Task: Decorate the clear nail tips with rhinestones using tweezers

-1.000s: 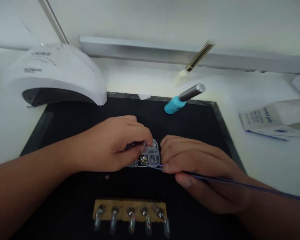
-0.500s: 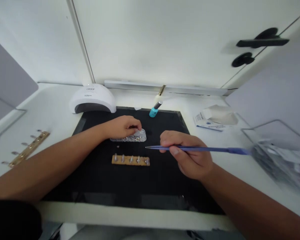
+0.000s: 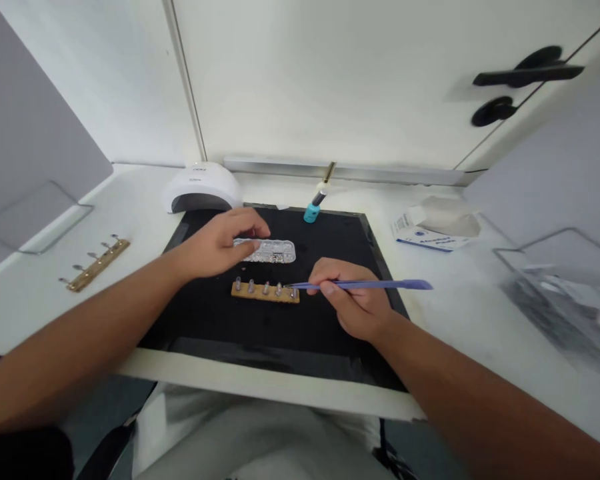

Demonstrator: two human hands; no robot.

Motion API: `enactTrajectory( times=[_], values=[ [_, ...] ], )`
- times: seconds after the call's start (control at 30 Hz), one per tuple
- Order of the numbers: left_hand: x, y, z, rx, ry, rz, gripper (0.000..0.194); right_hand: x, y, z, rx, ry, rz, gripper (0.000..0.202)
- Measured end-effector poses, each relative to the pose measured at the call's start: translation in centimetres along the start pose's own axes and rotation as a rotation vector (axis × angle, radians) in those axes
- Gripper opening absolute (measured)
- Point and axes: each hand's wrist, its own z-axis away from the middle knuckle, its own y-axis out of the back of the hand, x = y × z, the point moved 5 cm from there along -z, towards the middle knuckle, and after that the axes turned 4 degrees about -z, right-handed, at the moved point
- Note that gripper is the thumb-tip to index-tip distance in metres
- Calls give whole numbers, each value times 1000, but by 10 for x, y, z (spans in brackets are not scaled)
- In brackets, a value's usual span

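Purple tweezers (image 3: 380, 285) lie nearly level in my right hand (image 3: 353, 297), gripped between thumb and fingers. Their metal tips reach the right part of a gold strip (image 3: 257, 293) that carries several upright nail tips; whether the tips hold anything is too small to tell. My left hand (image 3: 233, 240) rests at the left end of a clear compartment case (image 3: 283, 251) of small rhinestones, thumb and fingers apart, partly hiding it. A tiny piece lies on the black mat (image 3: 240, 327) between case and strip.
A white nail lamp (image 3: 203, 187) stands back left, a turquoise polish bottle (image 3: 311, 213) behind the mat's middle. Another gold strip with nail tips (image 3: 97, 265) lies at left. On the right are an opened box (image 3: 435, 230) and a wire holder with packets (image 3: 565, 313).
My right hand has brought the tweezers left and nearer, from above the mat to the strip's right end. My left hand's fingers have parted and shifted left along the case. The view has tilted down.
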Motion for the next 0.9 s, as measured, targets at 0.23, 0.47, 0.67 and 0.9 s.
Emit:
enactTrajectory(
  times=[0.23,0.47,0.67,0.9],
  values=[
    [29,-22,20,35,-177,81,16,7,-7,4,-65,13,-16,12],
    [34,-34,17,-146,-203,100,22,8,-4,8,-85,21,-12,16],
    [40,-38,21,-176,-228,107,23,7,-3,8,-150,-9,3,14],
    [43,-40,20,-194,-221,95,24,7,-3,8,-158,-8,-14,11]
  ],
)
